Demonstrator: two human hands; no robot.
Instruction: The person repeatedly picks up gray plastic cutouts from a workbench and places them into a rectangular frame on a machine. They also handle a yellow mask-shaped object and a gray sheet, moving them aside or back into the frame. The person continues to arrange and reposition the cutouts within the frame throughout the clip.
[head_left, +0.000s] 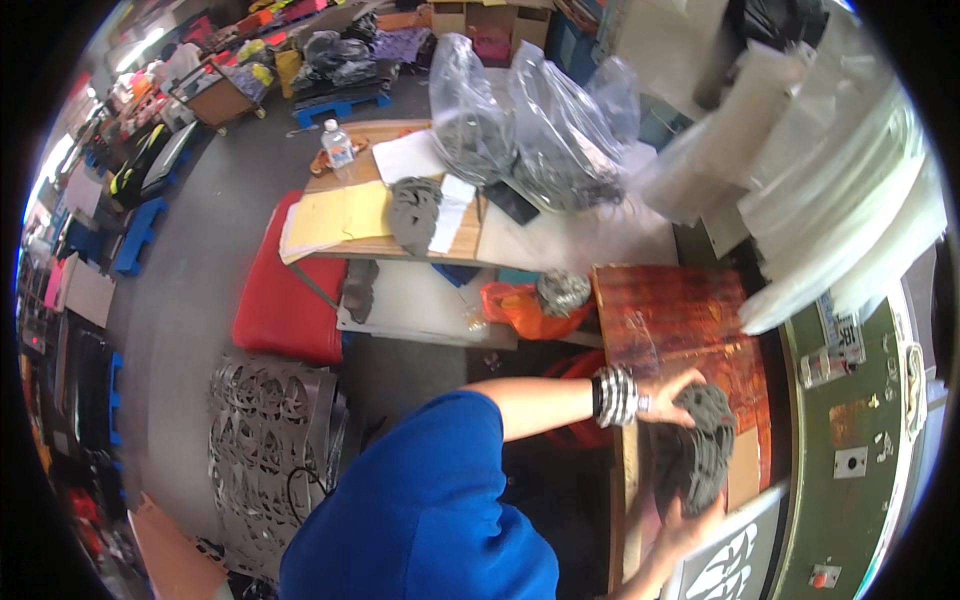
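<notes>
Both my hands hold a stack of grey cut pieces, its layered edges showing. My left hand, with a black-and-white band at the wrist, grips the far end. My right hand closes around the near end. The stack is over the near part of a worn red-brown board. Close to my right hand lies a dark panel with white curved shapes. Some fingers are hidden behind the stack.
A green machine with a red button stands at the right, below hanging clear plastic sheets. Ahead, a table holds plastic bags, a bottle, yellow paper and another grey stack. Punched grey scrap sheet stands at left.
</notes>
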